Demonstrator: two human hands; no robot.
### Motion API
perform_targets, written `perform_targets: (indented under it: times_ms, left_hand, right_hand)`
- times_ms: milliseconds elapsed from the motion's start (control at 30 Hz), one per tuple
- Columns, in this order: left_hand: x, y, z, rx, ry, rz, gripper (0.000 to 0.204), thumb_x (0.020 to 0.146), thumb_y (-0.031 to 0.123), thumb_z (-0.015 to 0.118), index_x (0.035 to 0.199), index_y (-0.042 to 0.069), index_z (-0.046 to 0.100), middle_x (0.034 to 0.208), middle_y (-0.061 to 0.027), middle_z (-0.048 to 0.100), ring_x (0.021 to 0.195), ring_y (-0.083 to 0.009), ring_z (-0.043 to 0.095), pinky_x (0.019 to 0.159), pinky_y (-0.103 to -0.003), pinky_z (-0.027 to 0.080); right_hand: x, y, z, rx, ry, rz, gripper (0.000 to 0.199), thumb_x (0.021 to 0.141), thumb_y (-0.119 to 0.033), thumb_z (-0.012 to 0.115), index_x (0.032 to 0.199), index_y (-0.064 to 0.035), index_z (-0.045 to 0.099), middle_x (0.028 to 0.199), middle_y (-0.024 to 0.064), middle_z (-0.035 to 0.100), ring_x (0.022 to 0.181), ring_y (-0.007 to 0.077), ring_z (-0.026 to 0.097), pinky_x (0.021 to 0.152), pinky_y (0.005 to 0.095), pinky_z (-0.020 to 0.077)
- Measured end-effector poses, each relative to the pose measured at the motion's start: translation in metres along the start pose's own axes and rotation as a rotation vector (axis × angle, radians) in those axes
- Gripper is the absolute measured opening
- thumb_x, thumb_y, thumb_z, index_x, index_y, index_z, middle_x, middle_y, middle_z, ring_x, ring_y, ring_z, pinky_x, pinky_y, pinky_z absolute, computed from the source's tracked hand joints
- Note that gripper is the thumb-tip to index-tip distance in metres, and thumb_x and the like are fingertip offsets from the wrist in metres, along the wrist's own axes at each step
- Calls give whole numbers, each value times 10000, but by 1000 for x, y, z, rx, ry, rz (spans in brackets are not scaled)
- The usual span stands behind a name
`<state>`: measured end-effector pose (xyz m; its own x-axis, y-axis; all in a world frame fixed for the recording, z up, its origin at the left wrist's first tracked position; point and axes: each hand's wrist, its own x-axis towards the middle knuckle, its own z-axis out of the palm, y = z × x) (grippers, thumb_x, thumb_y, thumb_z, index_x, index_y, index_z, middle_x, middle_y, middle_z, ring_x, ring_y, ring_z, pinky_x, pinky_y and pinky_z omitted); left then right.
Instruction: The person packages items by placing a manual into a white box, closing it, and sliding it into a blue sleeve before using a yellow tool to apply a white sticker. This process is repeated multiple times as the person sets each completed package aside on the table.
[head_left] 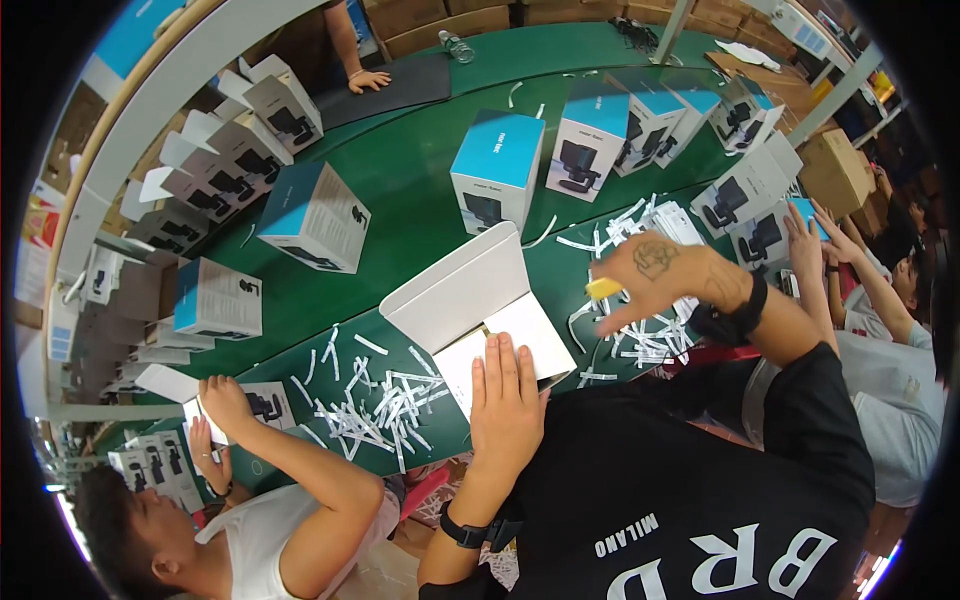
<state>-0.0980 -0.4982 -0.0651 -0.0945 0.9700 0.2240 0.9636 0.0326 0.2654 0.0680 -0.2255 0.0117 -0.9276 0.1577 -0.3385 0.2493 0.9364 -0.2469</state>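
Observation:
In front of me a white carton (465, 285) lies with its long lid flap raised. My left hand (508, 395) rests flat on the carton's white inner surface, fingers stretched out. To the right of the carton, my right hand (665, 280) is in the air above the table, apart from the box. A small yellow tool (603, 288) sticks out between its thumb and fingers; most of it is hidden in the hand. Paper strips (390, 410) are heaped left of the carton, and more strips (650, 345) lie beneath my right hand.
Blue-topped boxes (497, 165) stand along the green table (400, 215). Open boxes (215, 165) line the far left. At left, a co-worker's hands (225, 410) handle a box; at right, another's hands (815, 235) hold one. Across the table a hand (370, 80) rests on a dark mat.

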Motion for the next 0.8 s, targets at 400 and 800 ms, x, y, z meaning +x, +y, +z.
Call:
perform_targets:
  times_ms: [400,800]
  left_hand:
    - [-12,0,31,-82,397,202,249,882,79,658,1075,-60,733,1098,-192,724,1091,-348,694,1012,-456,543]
    - [-10,-9,27,-168,431,219,267,790,41,663,1026,-47,753,989,-163,723,951,-308,705,936,-411,567]
  right_hand:
    - [93,-132,12,505,122,-66,269,920,-191,583,1066,34,561,850,261,695,861,452,696,745,508,531]
    - [122,-134,41,604,20,-30,316,921,-178,579,1118,67,544,913,281,701,805,463,707,702,499,563]
